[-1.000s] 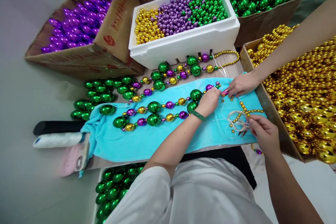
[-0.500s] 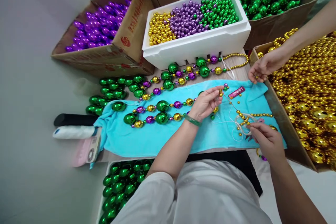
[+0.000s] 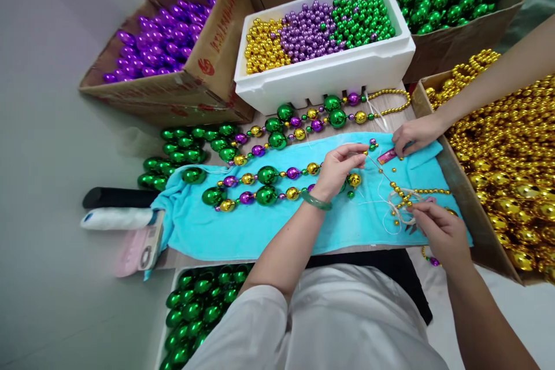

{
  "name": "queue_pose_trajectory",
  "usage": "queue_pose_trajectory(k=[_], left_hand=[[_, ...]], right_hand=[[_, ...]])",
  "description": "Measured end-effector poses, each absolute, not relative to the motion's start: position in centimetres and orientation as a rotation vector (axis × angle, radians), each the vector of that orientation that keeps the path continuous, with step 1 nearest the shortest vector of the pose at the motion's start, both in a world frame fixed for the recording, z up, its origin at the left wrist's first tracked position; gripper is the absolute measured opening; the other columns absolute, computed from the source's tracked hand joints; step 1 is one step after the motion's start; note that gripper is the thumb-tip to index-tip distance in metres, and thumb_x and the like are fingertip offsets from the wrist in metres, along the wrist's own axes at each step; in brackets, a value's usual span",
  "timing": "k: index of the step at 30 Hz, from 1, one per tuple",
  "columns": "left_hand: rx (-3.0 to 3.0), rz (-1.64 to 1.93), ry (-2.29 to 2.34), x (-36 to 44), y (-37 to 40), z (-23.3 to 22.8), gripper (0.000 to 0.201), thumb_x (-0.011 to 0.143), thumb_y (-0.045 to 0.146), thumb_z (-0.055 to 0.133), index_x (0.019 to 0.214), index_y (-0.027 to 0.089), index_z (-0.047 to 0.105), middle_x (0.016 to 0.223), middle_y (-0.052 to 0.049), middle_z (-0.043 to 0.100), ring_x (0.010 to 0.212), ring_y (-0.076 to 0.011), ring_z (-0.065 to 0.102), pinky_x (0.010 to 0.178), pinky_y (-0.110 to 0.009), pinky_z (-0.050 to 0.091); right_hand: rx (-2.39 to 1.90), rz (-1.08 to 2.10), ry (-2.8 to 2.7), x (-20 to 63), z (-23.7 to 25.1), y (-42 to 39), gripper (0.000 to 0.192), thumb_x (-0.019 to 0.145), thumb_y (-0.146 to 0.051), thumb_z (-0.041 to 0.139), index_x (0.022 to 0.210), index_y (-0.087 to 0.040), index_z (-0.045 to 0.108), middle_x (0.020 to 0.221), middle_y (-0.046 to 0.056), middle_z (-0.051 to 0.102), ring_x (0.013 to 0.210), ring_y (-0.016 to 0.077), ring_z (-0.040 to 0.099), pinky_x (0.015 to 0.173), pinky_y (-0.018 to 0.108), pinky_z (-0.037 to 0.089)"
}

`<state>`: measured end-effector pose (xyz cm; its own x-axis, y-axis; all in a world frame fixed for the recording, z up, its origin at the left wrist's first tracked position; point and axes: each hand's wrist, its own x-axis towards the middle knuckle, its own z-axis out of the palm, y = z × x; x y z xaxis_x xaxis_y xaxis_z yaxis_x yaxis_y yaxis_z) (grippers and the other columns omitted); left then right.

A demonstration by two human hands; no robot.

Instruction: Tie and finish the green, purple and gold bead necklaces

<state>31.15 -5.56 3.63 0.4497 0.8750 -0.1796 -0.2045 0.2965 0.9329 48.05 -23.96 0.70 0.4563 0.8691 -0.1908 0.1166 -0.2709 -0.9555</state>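
Mid-stringing: left hand [image 3: 336, 169] pinching bead strand [image 3: 269, 176], right hand [image 3: 437, 230] pinching thread [image 3: 392, 203] over towel [image 3: 260, 225]; next needs steady threading.

Bright, even light — warped edges

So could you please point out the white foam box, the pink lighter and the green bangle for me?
white foam box [image 3: 329, 78]: head view, on its bare front wall.
pink lighter [image 3: 387, 155]: head view, mid-body, on the blue towel.
green bangle [image 3: 316, 201]: head view, band at the left wrist.

bead boxes [image 3: 321, 69] ringing towel [image 3: 260, 231], co-worker's hand [image 3: 414, 134] intruding
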Motion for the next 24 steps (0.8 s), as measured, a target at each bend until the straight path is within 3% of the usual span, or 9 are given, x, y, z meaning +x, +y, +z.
queue_pose_trajectory(k=[6,10,15,24], left_hand=[[0.918,0.766,0.694,31.2,-5.82,3.85,0.051,0.066,0.014,0.078,0.115,0.023,0.065,0.089,0.002,0.065,0.069,-0.0054,0.06,0.069,-0.021,0.051],[0.68,0.739,0.711,31.15,-5.72,3.71,0.043,0.072,0.011,0.072,0.113,0.021,0.065,0.088,0.002,0.067,0.065,-0.0047,0.062,0.065,-0.018,0.052],[0.476,0.75,0.713,31.28,-5.6,3.57,0.028,0.083,0.006,0.059,0.107,0.017,0.065,0.085,-0.001,0.07,0.068,-0.0064,0.066,0.065,-0.017,0.054],[0.444,0.777,0.715,31.55,-5.64,3.74,0.026,0.086,0.005,0.055,0.107,0.016,0.066,0.087,-0.002,0.072,0.068,-0.0054,0.066,0.068,-0.015,0.054]], right_hand=[[-1.606,0.959,-0.845,47.6,0.32,-23.57,0.016,0.083,-0.033,0.064,0.088,-0.019,0.071,0.062,-0.001,0.058,0.053,0.0091,0.049,0.051,0.022,0.041],[-1.586,0.931,-0.83,47.5,0.24,-23.61,0.017,0.083,-0.033,0.064,0.089,-0.019,0.071,0.06,-0.002,0.057,0.051,0.0089,0.048,0.049,0.022,0.042],[-1.627,0.915,-0.902,47.99,0.04,-23.97,0.015,0.083,-0.03,0.064,0.086,-0.018,0.071,0.061,-0.001,0.058,0.056,0.0098,0.05,0.067,0.028,0.049],[-1.676,0.948,-0.846,48.22,0.2,-24.2,0.018,0.081,-0.034,0.065,0.085,-0.017,0.071,0.062,-0.001,0.057,0.059,0.012,0.053,0.06,0.026,0.045]])
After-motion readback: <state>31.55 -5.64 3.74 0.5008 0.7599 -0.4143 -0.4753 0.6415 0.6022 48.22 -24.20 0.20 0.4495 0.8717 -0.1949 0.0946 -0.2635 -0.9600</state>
